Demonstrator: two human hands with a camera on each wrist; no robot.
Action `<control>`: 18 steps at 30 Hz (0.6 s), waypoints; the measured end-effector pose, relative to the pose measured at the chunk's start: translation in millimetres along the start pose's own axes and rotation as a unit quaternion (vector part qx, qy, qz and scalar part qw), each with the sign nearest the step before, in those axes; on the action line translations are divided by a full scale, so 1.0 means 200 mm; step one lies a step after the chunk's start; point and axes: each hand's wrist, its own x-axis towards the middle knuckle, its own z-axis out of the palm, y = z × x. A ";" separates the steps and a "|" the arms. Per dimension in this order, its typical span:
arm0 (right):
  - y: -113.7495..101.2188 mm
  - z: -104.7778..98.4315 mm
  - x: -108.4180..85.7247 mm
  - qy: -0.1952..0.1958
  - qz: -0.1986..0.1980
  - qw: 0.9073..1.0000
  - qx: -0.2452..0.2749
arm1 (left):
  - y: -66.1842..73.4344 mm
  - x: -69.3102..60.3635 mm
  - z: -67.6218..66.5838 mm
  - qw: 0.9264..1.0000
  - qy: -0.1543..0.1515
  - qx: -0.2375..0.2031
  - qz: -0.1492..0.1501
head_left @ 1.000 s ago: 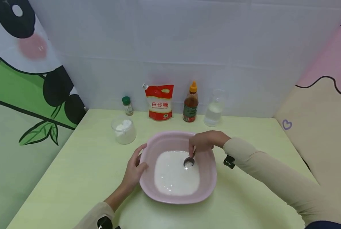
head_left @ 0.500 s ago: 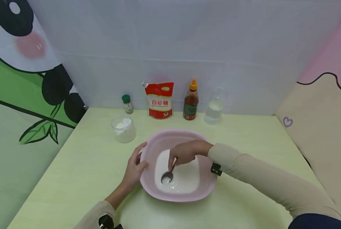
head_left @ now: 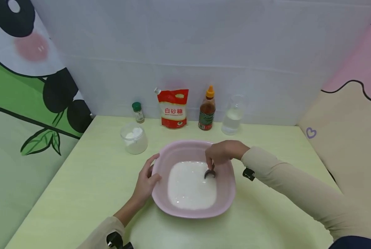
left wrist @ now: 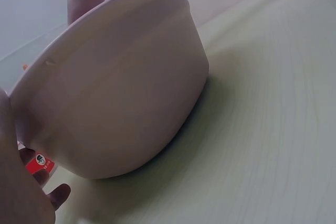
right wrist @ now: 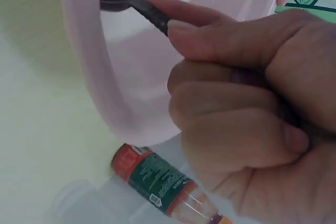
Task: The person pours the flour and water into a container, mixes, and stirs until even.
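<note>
A pink basin [head_left: 192, 214] with white liquid [head_left: 188, 186] in it stands on the table. My left hand [head_left: 145, 183] grips the basin's left rim, thumb over the edge; in the left wrist view its fingers lie against the outer wall of the basin [left wrist: 126, 87]. Inside the basin's upper right part, my right hand [head_left: 221, 153] pinches a dark spoon [head_left: 209, 173] by its handle, the bowl at the liquid. The right wrist view shows the thumb and index finger on the spoon [right wrist: 149, 14], the other fingers of the right hand [right wrist: 236, 98] curled.
Behind the basin stand a green-capped jar [head_left: 138, 112], a red and white pouch [head_left: 174, 110], a sauce bottle [head_left: 206, 110] with an orange cap and a clear container of liquid [head_left: 232, 119]. A clear cup of white contents [head_left: 134, 140] is at the basin's upper left.
The right hand and spoon swept to the lower left of the basin, then back to its upper right. My left hand has kept its grip on the rim.
</note>
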 end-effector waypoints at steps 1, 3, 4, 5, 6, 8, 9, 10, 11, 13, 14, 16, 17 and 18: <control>-0.01 0.01 -0.01 -0.016 -0.001 1.000 0.001 | 0.00 0.00 0.00 1.000 0.000 0.000 -0.001; -0.03 0.02 0.00 -0.042 -0.017 0.999 0.011 | 0.01 0.00 0.00 1.000 0.000 0.001 -0.002; -0.05 0.03 0.00 -0.053 -0.031 0.998 0.015 | 0.01 0.00 -0.01 1.000 0.001 0.001 -0.002; -0.07 0.05 0.02 -0.064 -0.047 0.997 0.020 | 0.01 0.00 -0.01 1.000 0.001 0.002 -0.002; -0.10 0.06 0.03 -0.073 -0.062 0.995 0.028 | 0.01 0.00 -0.01 1.000 0.002 0.002 -0.002; -0.15 0.08 0.07 -0.074 -0.098 0.992 0.042 | 0.01 0.00 -0.01 1.000 0.002 0.001 -0.001; -0.18 0.08 0.08 -0.070 -0.115 0.990 0.047 | 0.01 0.00 -0.01 1.000 0.002 0.001 -0.001; -0.21 0.08 0.10 -0.061 -0.130 0.988 0.050 | 0.01 0.00 0.00 1.000 0.003 0.001 0.000; -0.23 0.08 0.12 -0.047 -0.147 0.987 0.047 | 0.01 0.00 0.00 1.000 0.003 0.001 0.002; -0.27 0.07 0.15 -0.012 -0.171 0.985 0.032 | 0.01 0.00 0.00 1.000 0.003 0.004 0.003; -0.28 0.06 0.17 0.008 -0.181 0.983 0.016 | 0.01 0.00 0.00 1.000 0.004 0.006 0.005; -0.29 0.04 0.19 0.042 -0.183 0.982 -0.017 | 0.01 0.00 0.00 1.000 0.005 0.009 0.006; -0.28 0.03 0.19 0.053 -0.180 0.982 -0.034 | 0.01 0.00 0.01 1.000 0.005 0.009 0.007; -0.27 0.02 0.19 0.060 -0.169 0.983 -0.044 | 0.01 0.00 0.01 1.000 0.005 0.009 0.007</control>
